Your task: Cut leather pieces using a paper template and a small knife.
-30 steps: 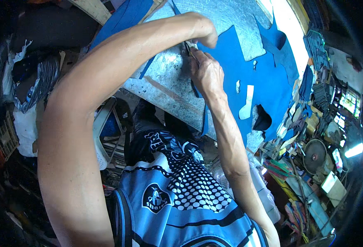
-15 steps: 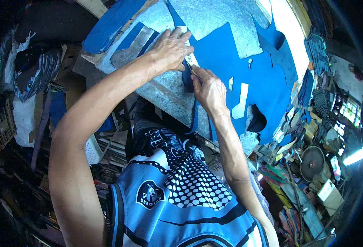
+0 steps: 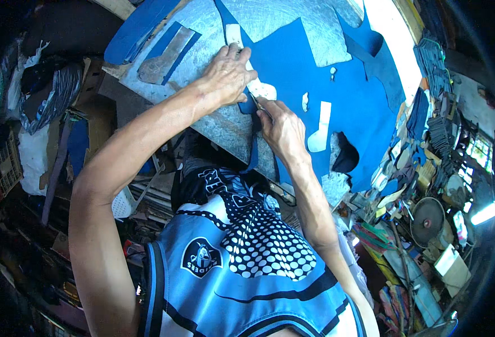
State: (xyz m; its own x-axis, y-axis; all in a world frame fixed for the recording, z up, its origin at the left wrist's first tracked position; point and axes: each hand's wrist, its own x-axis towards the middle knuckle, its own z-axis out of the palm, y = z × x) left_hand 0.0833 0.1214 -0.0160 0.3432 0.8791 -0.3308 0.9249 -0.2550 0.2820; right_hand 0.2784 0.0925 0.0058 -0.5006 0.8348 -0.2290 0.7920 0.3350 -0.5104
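Where the white template [image 3: 265,90] lies on the blue sheet [image 3: 289,59], the left hand [image 3: 226,76] covers its middle, fingers loosely spread and laid over it. Its upper end shows past the fingertips, its rounded foot right of the palm. Just below that foot, the right hand [image 3: 283,128] has its fingers curled, pinching a thin tool [image 3: 253,101] at the template's edge. The left elbow bends outward; the right forearm rises from the lower right. Farther right, a second template [image 3: 321,128] rests on the sheet, over the grey table [image 3: 273,16].
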